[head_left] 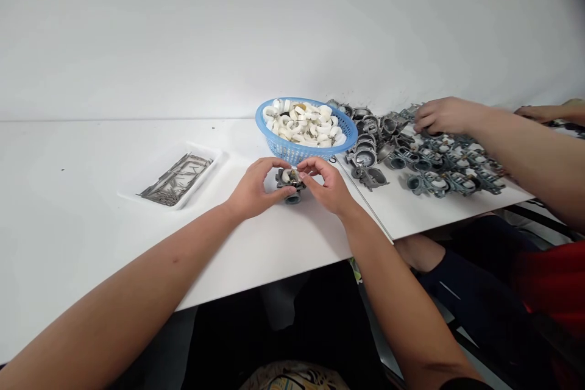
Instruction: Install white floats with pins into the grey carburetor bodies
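Note:
A grey metal carburetor body (293, 198) sits on the white table in front of me, its round bore toward me. My left hand (255, 187) is closed around its left side, thumb low at the front and fingers at the back. A white plastic float (287, 176) lies in the top of the body, with a small brass-coloured bit beside it. My right hand (329, 187) is bent over the right side, thumb and fingertips pinched at the float's edge. Whether a small pin sits between those fingertips is too small to make out.
Behind my hands stands a blue plastic basket (292, 151) heaped with white floats. A white tray (185, 200) of thin metal pins (176, 183) lies to the left. Many carburetor bodies (365, 155) cover the right-hand table, where a co-worker's hand (445, 116) reaches in.

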`<control>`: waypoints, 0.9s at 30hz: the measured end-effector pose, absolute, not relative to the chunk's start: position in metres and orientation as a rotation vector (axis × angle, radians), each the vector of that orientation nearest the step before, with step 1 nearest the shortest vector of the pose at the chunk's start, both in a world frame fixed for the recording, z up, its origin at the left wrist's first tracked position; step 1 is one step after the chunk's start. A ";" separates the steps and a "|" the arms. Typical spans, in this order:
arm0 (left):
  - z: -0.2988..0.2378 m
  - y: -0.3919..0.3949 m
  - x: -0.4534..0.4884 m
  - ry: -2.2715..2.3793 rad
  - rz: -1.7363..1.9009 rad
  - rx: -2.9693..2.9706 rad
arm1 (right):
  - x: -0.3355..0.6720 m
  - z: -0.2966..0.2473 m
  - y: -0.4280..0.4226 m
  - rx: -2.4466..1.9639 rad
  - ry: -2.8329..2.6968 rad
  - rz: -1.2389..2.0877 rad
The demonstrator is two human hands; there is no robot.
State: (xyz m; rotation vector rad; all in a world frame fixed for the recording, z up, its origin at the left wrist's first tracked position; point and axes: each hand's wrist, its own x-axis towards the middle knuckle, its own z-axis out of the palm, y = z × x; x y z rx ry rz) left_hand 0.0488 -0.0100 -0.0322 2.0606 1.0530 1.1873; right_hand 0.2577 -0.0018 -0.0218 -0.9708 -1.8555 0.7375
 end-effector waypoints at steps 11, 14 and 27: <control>-0.033 -0.010 0.051 0.953 1.164 1.907 | 0.259 -0.022 -0.004 -0.935 -1.824 0.730; -0.029 -0.014 0.050 1.019 1.156 2.050 | 0.258 -0.022 -0.003 -0.928 -1.848 0.715; -0.033 -0.011 0.050 1.024 1.167 2.096 | 0.256 -0.027 -0.003 -1.001 -1.923 0.670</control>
